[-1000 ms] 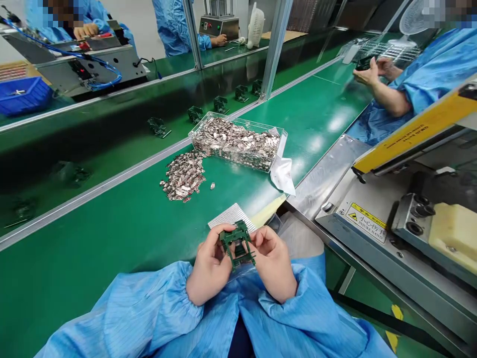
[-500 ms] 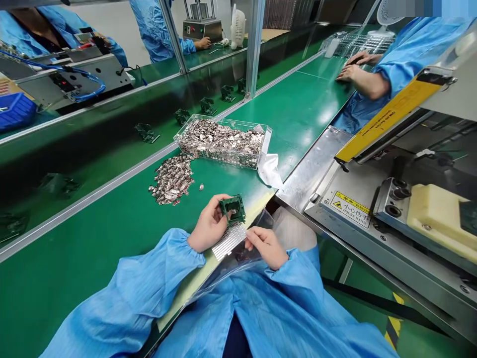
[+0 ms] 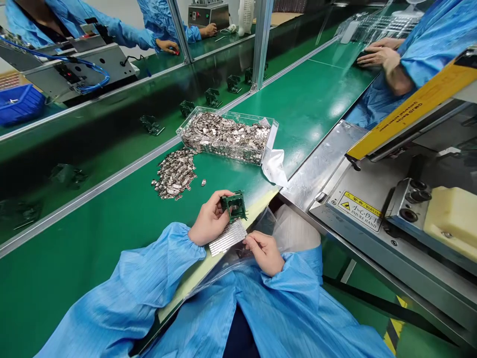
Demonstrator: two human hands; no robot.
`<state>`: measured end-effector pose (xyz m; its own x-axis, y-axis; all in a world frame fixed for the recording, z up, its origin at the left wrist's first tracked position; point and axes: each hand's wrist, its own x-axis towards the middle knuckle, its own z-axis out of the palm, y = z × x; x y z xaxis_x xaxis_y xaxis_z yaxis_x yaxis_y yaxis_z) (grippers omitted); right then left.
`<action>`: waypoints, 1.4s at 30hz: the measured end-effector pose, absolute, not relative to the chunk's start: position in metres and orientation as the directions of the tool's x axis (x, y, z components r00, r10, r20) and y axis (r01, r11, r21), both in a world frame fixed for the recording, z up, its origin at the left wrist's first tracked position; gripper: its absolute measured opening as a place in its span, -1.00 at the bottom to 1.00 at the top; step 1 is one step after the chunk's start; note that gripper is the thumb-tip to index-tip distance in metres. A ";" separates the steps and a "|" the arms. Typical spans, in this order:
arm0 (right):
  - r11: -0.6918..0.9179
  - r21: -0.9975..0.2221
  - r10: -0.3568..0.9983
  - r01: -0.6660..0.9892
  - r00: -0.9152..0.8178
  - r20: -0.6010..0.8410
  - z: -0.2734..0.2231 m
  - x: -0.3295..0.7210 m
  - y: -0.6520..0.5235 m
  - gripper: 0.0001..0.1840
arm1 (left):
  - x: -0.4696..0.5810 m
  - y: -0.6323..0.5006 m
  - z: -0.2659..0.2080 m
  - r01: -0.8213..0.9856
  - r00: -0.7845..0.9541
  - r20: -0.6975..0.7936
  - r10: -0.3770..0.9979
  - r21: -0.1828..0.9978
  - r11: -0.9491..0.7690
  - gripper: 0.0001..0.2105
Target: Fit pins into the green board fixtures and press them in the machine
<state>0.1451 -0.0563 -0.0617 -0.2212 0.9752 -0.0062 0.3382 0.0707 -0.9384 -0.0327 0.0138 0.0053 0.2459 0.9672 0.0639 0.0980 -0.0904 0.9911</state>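
Currently my right hand (image 3: pixel 264 252) pinches the right edge of a ribbed silver sheet (image 3: pixel 226 239); my left hand (image 3: pixel 209 222) grips a green frame (image 3: pixel 240 200) thumb-and-fingers just beyond, near the edge of the surface (image 3: pixel 122 223). Farther: pile of metal pieces (image 3: pixel 174 174) left, filled clear bin (image 3: pixel 273 136) right.

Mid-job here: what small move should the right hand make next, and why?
Probably pick gently at the near edge of the ribbed silver sheet with the right hand: its fingers are bunched there, though their grip is unclear, while the left hand holds the green part close by.
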 end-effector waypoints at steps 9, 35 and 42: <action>0.037 -0.848 0.983 0.529 -0.174 -0.065 -0.002 0.176 -0.047 -0.87 | -0.030 0.006 0.011 -0.148 0.144 0.050 0.988 0.989 -0.028 -0.62; 0.190 -0.981 0.956 0.029 0.222 0.191 0.015 0.098 -0.020 -0.77 | -0.024 -0.025 0.007 0.084 0.146 0.215 0.966 0.970 -0.229 -0.71; 0.249 -0.967 0.964 -0.051 0.109 0.242 0.019 0.120 -0.034 -0.69 | -0.026 -0.026 0.039 0.132 0.248 0.186 0.951 0.966 -0.223 -0.71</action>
<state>0.1203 -0.0344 0.0191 0.1090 0.9641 0.2423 -0.0513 0.2489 -0.9672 -0.0255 -0.0264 0.0385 0.2478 0.9508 0.1860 0.1321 -0.2234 0.9657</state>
